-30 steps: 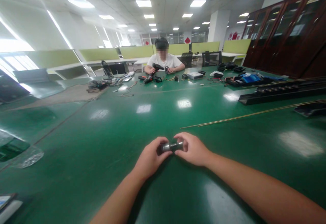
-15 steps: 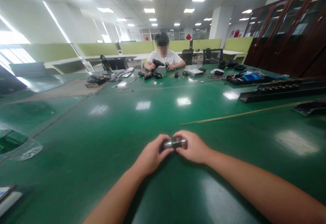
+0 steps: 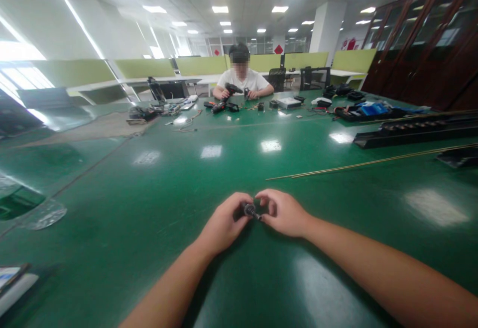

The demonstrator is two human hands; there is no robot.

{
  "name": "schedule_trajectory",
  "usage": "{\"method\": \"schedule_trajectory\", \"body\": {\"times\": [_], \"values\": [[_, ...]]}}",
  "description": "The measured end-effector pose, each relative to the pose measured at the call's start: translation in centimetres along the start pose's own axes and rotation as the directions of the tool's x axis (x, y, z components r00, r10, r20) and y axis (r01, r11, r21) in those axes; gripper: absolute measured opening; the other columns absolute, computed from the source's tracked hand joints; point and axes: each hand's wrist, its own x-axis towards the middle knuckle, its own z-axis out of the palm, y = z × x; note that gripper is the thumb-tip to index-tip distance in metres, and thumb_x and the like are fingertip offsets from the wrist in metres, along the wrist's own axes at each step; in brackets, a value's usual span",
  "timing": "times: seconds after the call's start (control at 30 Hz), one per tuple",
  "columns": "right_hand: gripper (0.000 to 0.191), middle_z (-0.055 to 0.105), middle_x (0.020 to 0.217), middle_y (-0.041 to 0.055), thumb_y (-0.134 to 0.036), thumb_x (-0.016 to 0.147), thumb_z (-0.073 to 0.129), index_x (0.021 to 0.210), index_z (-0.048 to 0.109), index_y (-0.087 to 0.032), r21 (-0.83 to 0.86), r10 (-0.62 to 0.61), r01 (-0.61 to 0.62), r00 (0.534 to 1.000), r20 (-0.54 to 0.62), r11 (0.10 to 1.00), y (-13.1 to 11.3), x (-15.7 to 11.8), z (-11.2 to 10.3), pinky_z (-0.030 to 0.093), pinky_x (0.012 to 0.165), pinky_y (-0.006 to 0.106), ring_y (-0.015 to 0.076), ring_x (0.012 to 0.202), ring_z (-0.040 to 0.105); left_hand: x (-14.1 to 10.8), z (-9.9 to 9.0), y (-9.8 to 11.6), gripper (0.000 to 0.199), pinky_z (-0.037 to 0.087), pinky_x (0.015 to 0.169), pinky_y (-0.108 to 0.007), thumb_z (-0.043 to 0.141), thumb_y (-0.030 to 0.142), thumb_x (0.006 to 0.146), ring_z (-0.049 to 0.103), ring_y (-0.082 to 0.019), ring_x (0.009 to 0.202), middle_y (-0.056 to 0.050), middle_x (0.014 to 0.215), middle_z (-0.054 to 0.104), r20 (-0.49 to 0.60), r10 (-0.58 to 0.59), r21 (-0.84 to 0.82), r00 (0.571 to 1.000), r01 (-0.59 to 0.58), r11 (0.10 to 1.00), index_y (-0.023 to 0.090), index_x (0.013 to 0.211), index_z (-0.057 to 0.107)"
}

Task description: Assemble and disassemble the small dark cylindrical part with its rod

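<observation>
Just above the green tabletop, my left hand (image 3: 226, 221) is closed around a small metal cylindrical part (image 3: 250, 210). Dark coil-like ridges ring its visible end, and a narrow shaft points down and right toward my right hand. The rest of the part is hidden in my left fingers. My right hand (image 3: 286, 213) is beside it, fingers curled and apart from the thumb. The right thumb tip is at the shaft's end; whether they touch, I cannot tell.
Thin brass-coloured rods (image 3: 336, 168) lie to the right, before black metal channels (image 3: 411, 136). Across the table (image 3: 168, 178), a person (image 3: 242, 79) holds a power drill (image 3: 232, 89) among scattered parts. A clear plastic container (image 3: 28, 206) is at left.
The metal part has turned from lying crosswise between both hands to pointing its shaft toward me and right. My right fingers have come off it and spread apart.
</observation>
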Motion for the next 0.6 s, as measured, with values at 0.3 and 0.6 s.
{"method": "schedule_trajectory", "body": {"times": [0.3, 0.6], "values": [[0.048, 0.066, 0.092, -0.0004, -0.016, 0.072, 0.071, 0.118, 0.058, -0.023, -0.012, -0.013, 0.013, 1.000, -0.006, 1.000, -0.35, -0.06, -0.28, 0.043, 0.064, 0.026, 0.0118, 0.064, 0.056, -0.05, 0.01, -0.23, 0.022, 0.048, 0.085, -0.032, 0.059, 0.018, 0.086, 0.059, -0.018, 0.093, -0.004, 0.103, 0.063, -0.034, -0.033, 0.061, 0.999, 0.035, 0.998, 0.022, 0.108, 0.059], [0.041, 0.065, 0.092, 0.0012, -0.018, 0.076, 0.069, 0.116, 0.060, -0.022, -0.007, -0.021, 0.020, 0.999, -0.047, 1.000, -0.36, -0.17, -0.27, 0.044, 0.065, 0.026, 0.0125, 0.065, 0.055, 0.04, -0.24, -0.10, 0.025, 0.048, 0.089, -0.032, 0.065, 0.023, 0.088, 0.061, -0.019, 0.098, -0.004, 0.107, 0.066, -0.019, 0.013, 0.098, 1.000, -0.011, 0.995, 0.024, 0.112, 0.064]]}}
